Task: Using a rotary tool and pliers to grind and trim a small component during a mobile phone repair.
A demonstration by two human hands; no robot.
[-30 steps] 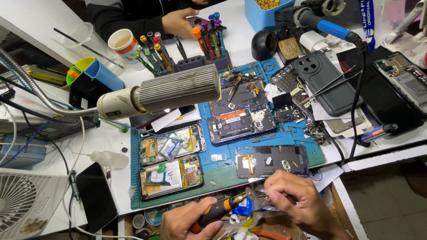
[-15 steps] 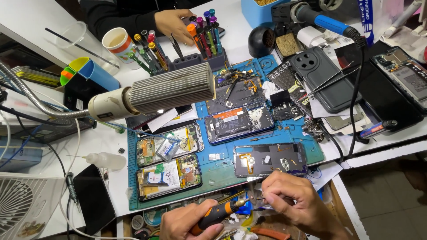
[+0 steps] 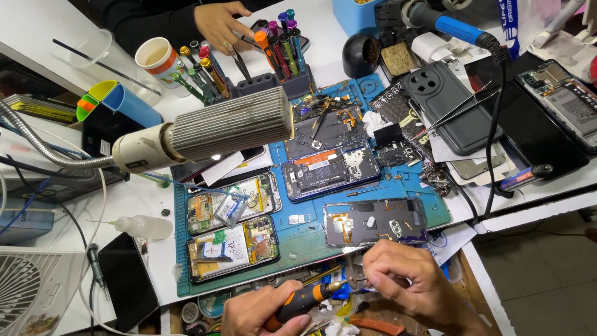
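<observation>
My left hand (image 3: 258, 313) grips a black and orange screwdriver (image 3: 303, 302) at the bottom edge, its tip pointing right. My right hand (image 3: 404, 283) pinches a small part that meets the screwdriver tip; the part is mostly hidden by my fingers. Both hands work just below the blue repair mat (image 3: 314, 239). Just above my right hand lies an opened phone frame (image 3: 375, 221) with a dark inside. Two more opened phones (image 3: 232, 227) with batteries showing lie on the mat's left.
A lamp head (image 3: 211, 134) on a flexible neck hangs over the mat. Another person's hand (image 3: 221, 22) reaches at the far side next to a rack of coloured screwdrivers (image 3: 261, 59). A grey phone case (image 3: 448, 106), tweezers (image 3: 457, 112) and a soldering iron (image 3: 448, 25) lie right.
The view has shifted slightly. The other person's hand has moved left, away from the screwdriver rack. My hands stay together on the screwdriver and the small part.
</observation>
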